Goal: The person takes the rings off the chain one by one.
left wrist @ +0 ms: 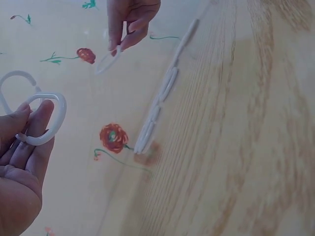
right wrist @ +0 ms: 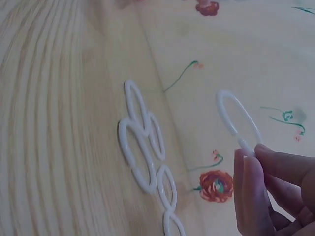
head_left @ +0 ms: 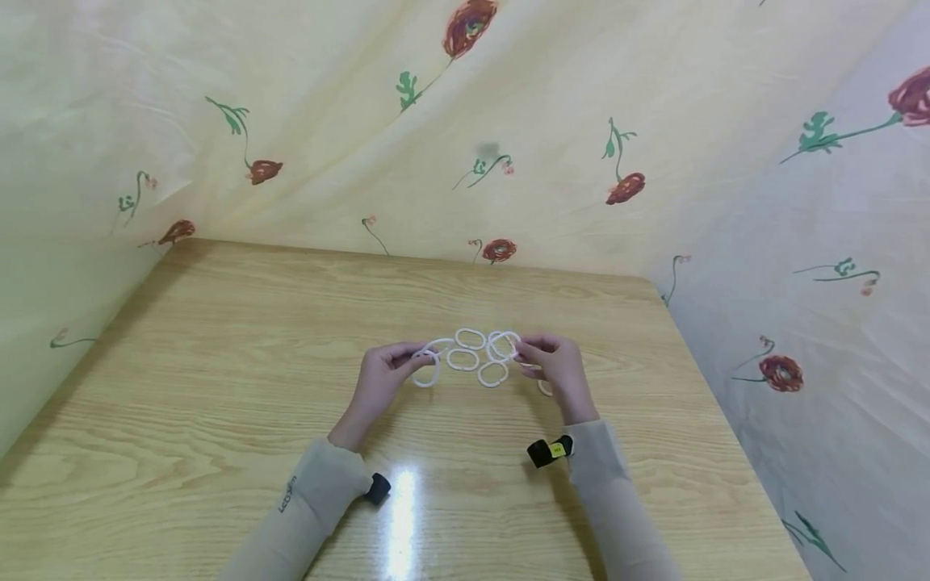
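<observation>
My left hand (head_left: pixel 379 375) pinches a white oval plastic ring (left wrist: pixel 62 112) between thumb and fingers, above the table. A second white ring (left wrist: pixel 17 73) hangs with it, seemingly linked; the left wrist view shows a small gap in it. Opposite, my right hand (head_left: pixel 558 365) holds another white ring (right wrist: pixel 224 112) by its lower end, between thumb and fingertips. That ring also has a narrow slit. Between the hands, several similar rings (right wrist: pixel 122 140) lie flat on the table, close together. One more ring (head_left: pixel 543 390) is partly hidden under the right hand.
The wood-grain table (head_left: pixel 240 387) reaches back to a pale flowered cloth (head_left: pixel 327 145) that hangs behind it and at both sides. A dark wrist camera sits on each sleeve cuff. Light reflects off the tabletop near the front.
</observation>
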